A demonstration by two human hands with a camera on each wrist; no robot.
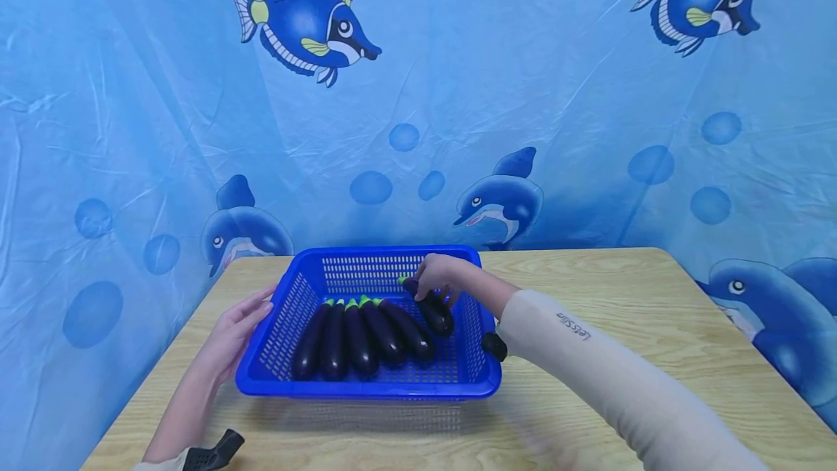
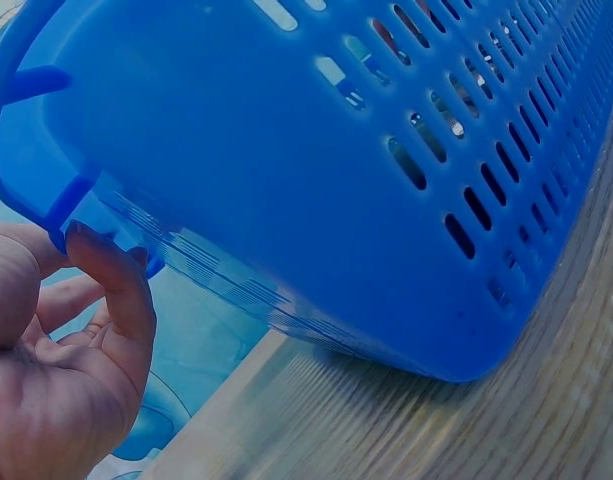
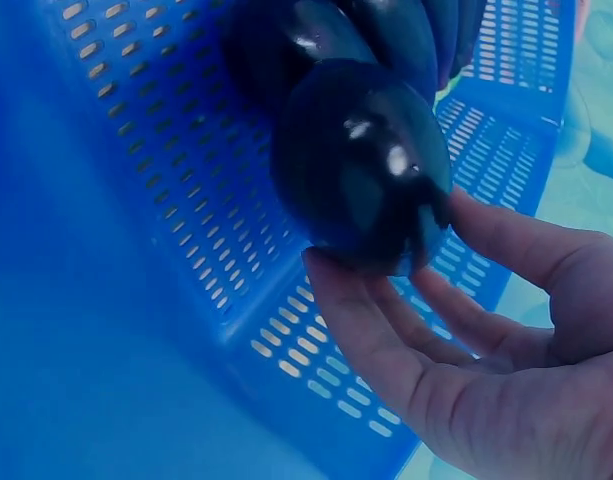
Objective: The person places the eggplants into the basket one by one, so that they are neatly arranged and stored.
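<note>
A blue plastic basket [image 1: 366, 389] with slotted walls sits on the table, holding several dark purple eggplants [image 1: 360, 344] side by side, green stem ends toward the far wall. My right hand [image 1: 441, 276] holds another eggplant [image 1: 437, 317] at the basket's right side, thumb and fingers round its body. In the right wrist view this eggplant [image 3: 356, 160] points its rounded end at the camera, its far end hidden. At the basket's left edge is my left hand [image 1: 235, 329]. The left wrist view shows its fingers [image 2: 121, 285] curled against the rim, which they grip.
The wooden table [image 1: 588, 271] extends beyond the basket on both sides. Behind it hangs a blue sheet [image 1: 418, 93] printed with fish and dolphins. Black wrist mounts [image 1: 212, 451] are strapped near both hands.
</note>
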